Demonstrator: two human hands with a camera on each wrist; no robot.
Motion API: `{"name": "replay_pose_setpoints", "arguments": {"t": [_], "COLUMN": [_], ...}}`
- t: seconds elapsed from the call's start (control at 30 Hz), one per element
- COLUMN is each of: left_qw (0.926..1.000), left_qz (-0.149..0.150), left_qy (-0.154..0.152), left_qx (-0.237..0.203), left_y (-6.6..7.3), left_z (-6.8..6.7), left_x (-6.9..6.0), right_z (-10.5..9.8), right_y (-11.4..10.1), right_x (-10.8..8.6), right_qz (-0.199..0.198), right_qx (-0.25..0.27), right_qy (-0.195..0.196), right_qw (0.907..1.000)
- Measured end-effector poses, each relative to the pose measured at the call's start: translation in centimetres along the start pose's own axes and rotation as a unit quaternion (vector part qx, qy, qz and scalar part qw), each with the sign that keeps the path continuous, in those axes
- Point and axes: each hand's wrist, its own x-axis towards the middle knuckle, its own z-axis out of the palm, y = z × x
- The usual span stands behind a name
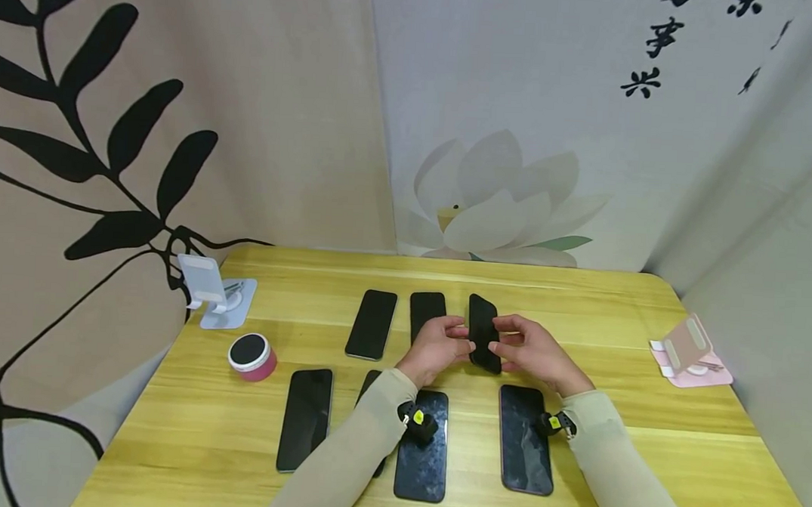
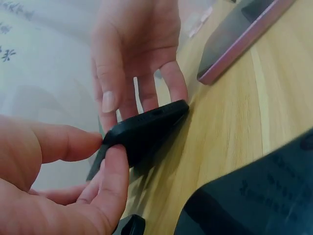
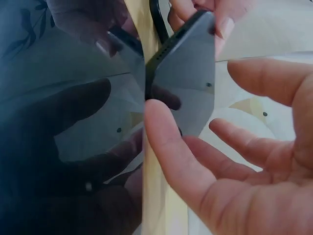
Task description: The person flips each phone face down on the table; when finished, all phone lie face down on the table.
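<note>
A black smartphone [image 1: 482,329] is tilted, raised at least partly off the wooden table, between my two hands. My left hand [image 1: 437,349] pinches one edge of it between thumb and fingers; the left wrist view shows this grip on the black phone [image 2: 146,132] near its port end. On the opposite side is my right hand [image 1: 536,351], fingers spread and loosely bent. In the right wrist view, one fingertip [image 3: 159,112] of it touches the phone's lower edge. Just left of the held phone lies another black phone [image 1: 427,309], partly behind my left hand.
More phones lie on the table [image 1: 620,338]: one at back left [image 1: 371,324], one at front left [image 1: 305,419], others beneath my forearms [image 1: 421,454] [image 1: 525,440]. A white phone stand [image 1: 223,298] and pink jar [image 1: 253,356] sit left, a pink stand [image 1: 690,353] right.
</note>
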Motion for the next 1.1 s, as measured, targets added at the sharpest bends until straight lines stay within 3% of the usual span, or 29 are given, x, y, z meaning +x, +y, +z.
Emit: {"name": "replay_pose_setpoints", "arguments": {"t": [0.3,0.47,0.77,0.93,1.1], "left_qw": [0.998,0.9957,0.9955,0.9937,0.9935], "left_qz": [-0.007,-0.025,-0.033,-0.026,-0.027], "left_qy": [-0.046,-0.071,-0.089,-0.105,-0.098], "left_qx": [-0.043,-0.054,0.004,0.031,0.051], "left_y": [0.2,0.3,0.1,0.1,0.2], "left_z": [0.2,0.4,1.2,1.8,2.2], "left_x": [0.5,0.5,0.9,1.1,1.0], "right_z": [0.6,0.5,0.1,-0.1,-0.1], "right_y": [-1.0,-1.0,-0.8,-0.7,-0.5], "right_x": [0.0,0.2,0.2,0.3,0.3], "right_qz": [-0.008,-0.005,0.019,0.021,0.016], "right_qx": [-0.033,0.015,0.093,0.088,0.068], "right_qy": [0.036,0.033,-0.002,-0.005,0.014], "right_qw": [0.9988,0.9993,0.9955,0.9958,0.9975]}}
